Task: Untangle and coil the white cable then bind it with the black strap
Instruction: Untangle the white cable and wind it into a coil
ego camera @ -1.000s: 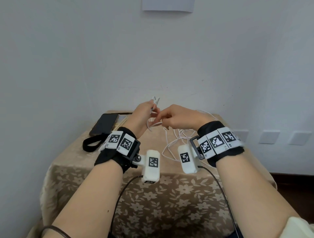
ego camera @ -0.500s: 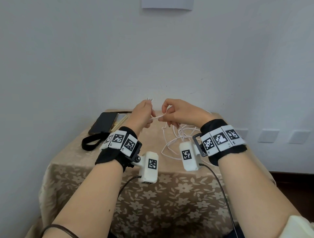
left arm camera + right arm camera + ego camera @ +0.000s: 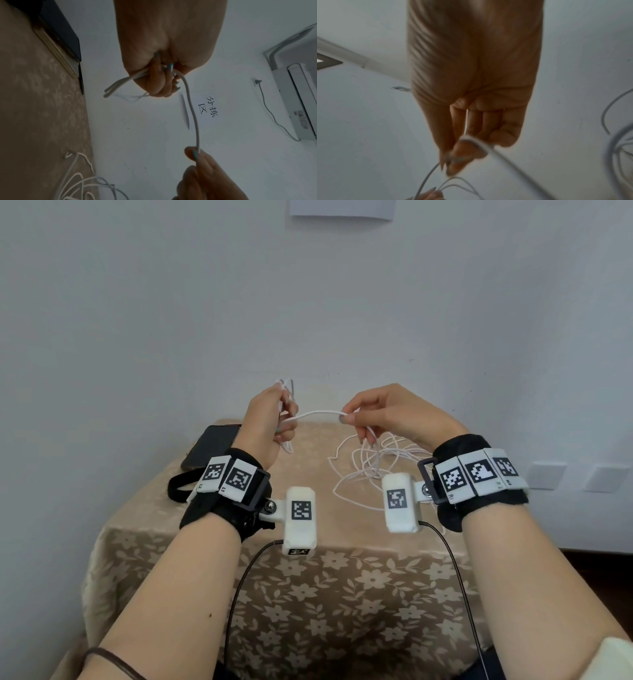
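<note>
A short span of the thin white cable [image 3: 318,415] ran nearly level, left to right, between the hands. The left hand [image 3: 266,426] gripped folded loops that stuck up past its knuckles; the right hand [image 3: 390,416] pinched the span. The slack lay tangled below the right hand, partly hidden by the wrist. The black fabric strap [image 3: 178,484] lay beside the left wrist, half covered.

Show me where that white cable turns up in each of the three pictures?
Head: white cable spans between the left hand and right hand, centre.
Left wrist: white cable runs down the middle, right of centre.
Right wrist: white cable crosses the lower centre, blurred.
Shared landmark: the right hand's pinching fingertips.
</note>
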